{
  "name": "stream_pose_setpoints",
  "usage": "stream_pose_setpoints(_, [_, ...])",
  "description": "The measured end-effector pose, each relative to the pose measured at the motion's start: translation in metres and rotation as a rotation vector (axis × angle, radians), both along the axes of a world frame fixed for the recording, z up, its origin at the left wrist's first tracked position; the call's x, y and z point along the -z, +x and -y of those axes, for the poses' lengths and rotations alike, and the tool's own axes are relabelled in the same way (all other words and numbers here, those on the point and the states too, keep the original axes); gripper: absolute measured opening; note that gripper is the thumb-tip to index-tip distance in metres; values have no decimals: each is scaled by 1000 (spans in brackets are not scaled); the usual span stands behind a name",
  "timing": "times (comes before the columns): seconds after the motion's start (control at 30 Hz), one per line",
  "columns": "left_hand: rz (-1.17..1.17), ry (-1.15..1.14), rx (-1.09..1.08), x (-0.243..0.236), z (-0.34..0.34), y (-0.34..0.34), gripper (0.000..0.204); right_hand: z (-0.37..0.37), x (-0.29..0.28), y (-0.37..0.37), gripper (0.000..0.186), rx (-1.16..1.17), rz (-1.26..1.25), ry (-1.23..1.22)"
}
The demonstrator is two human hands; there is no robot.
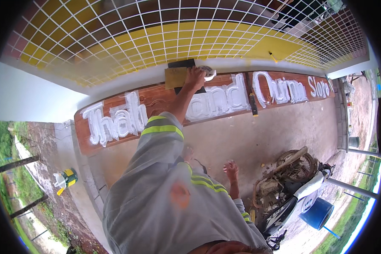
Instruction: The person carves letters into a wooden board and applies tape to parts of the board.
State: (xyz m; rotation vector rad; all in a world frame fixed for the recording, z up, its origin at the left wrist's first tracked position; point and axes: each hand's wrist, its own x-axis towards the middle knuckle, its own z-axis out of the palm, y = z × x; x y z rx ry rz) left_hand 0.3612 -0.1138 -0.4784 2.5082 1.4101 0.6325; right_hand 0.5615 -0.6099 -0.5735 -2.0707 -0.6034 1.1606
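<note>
L hand (195, 78) grips round tape roll (208, 73) on carved wood sign (156, 101).

Left hand (195, 78) raised, fingers curled; right hand (230, 170) lowered, open.

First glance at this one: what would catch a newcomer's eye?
A long brown wooden sign with thick white lettering runs across the middle, under a grid of yellow and brown tiles. A person in a grey shirt with yellow reflective stripes fills the lower centre, one raised hand at the sign's top edge. A motorbike and a blue bucket stand at lower right.
</note>
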Motion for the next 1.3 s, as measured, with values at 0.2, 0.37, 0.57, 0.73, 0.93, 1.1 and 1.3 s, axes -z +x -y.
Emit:
stream_pose_setpoints(0.2, [326, -236, 275, -125, 92, -3, 29, 30, -61, -8, 29, 128, -43, 102])
stream_pose_setpoints(0.37, [323, -421, 368, -140, 263, -57, 32, -64, -207, -35, 35, -32, -20, 604])
stream_pose_setpoints(0.57, [264, -848, 336, -123, 380, -93, 37, -81, -206, -62, 46, -740, -208, 469])
stream_pose_setpoints(0.73, [176, -728, 208, -134, 407, -132, 38, -74, -188, -102, 46, -839, -349, 341])
stream_pose_setpoints(0.93, [331, -545, 44, -140, 438, -163, 34, -76, -178, -123, 46, -1028, -232, 317])
stream_pose_setpoints(1.1, [452, -515, -83, -151, 456, -190, 33, -66, -188, -154, 42, -714, -764, 114])
stream_pose_setpoints(1.3, [580, -552, -109, -158, 495, -239, 33, -53, -211, -214, 33, -490, -742, 161])
